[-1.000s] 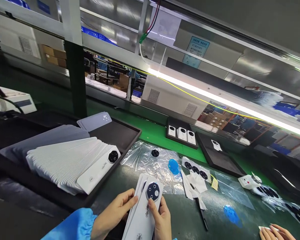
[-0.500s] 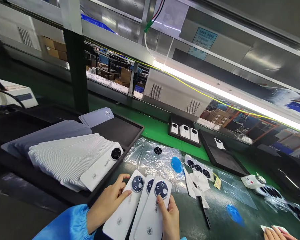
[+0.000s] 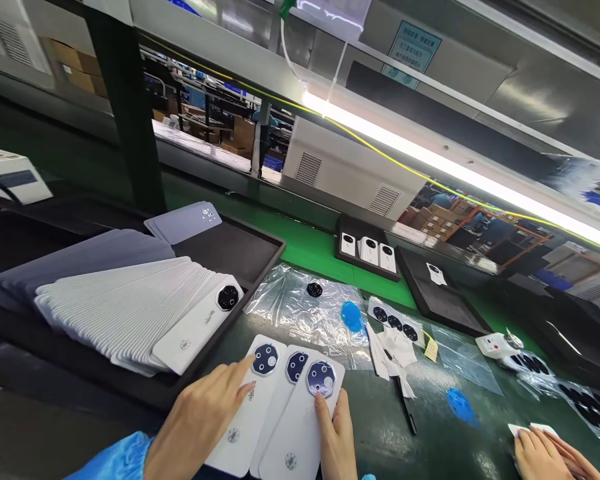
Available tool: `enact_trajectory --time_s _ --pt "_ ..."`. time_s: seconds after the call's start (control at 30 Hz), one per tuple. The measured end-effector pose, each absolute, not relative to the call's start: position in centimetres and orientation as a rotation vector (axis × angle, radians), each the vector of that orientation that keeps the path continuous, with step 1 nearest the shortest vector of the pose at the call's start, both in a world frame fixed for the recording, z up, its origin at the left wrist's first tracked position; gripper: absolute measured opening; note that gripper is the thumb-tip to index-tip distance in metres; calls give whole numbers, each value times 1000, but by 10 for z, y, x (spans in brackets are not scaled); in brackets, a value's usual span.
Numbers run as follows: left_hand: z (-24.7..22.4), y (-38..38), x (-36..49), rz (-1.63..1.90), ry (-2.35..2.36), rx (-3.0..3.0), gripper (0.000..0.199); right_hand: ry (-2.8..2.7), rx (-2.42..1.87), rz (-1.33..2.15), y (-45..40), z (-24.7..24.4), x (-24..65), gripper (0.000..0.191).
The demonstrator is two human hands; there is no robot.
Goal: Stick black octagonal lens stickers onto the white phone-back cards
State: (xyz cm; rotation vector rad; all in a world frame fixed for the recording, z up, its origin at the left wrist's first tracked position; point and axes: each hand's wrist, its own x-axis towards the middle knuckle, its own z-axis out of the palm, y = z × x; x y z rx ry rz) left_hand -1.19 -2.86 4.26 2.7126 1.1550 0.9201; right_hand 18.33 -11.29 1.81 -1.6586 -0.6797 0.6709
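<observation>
Panels (image 3: 281,393), three of them, white with a dark disc near the top of each, are fanned out in front of the person at the near side of the bench (image 3: 380,413). Whether their lower ends rest on anything cannot be told. The right hand (image 3: 337,430) is clamped on the right panel (image 3: 300,420), thumb on its face just below the disc, fingers behind. The left hand (image 3: 205,407) lies over the left panel (image 3: 243,423), a fingertip at the edge of its disc; whether it grips the panel cannot be told. More panels lie spread in a black tray (image 3: 247,243) at the left.

Being thin and flat, each panel is probably light and stiff, with a smooth face likely to slip against its neighbour and mark easily. The long edges look the safest hold, with fingertips clear of the discs.
</observation>
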Motion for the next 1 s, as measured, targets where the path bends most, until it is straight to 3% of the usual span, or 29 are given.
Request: enact_trajectory --time_s 0.1,0.23,0.3,0.4,0.6,0.77,1.0 --pt "38 -38 -11 1108 739 2845 38 -792 -1632 828 -116 23 191 47" --pt "34 -41 -10 851 445 2978 31 -752 -1584 879 -121 34 201 46" --pt "32 -42 -10 717 341 3016 41 -663 -1557 956 -123 40 209 44" --pt "27 -46 -8 628 426 2978 61 -594 -1532 967 -123 46 225 48" --pt "7 -44 -19 539 528 2875 70 -625 -1582 818 -115 45 246 65" --pt "7 -39 -21 437 507 2788 80 -703 -1672 755 -110 37 235 64" --pt "47 -56 27 321 253 2785 76 -888 -1851 563 -115 46 233 47"
